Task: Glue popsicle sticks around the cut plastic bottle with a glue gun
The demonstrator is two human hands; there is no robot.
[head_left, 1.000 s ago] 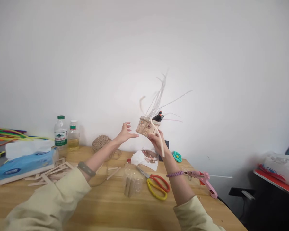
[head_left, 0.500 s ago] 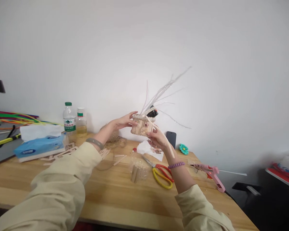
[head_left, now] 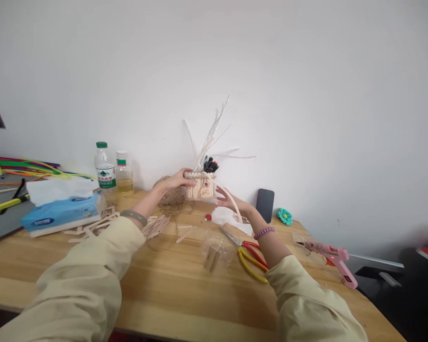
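wooden table (head_left: 171, 285) bearing scissors (head_left: 251, 256), tissues (head_left: 62, 213), bottles (head_left: 105, 168).

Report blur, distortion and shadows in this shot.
Head view: soft, even light, no glare; bottles cast faint shadows on the wall; wide lens bends the table edges; box between left hand and right hand is sharp; far right edge blurs.

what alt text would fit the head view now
A person's left hand holds a small craft-stick box at the far side of a wooden table, the right hand open against its lower right edge. Markers and clear strands stick up from the box. Scissors, a pink glue gun, a tissue box and two bottles sit nearby.
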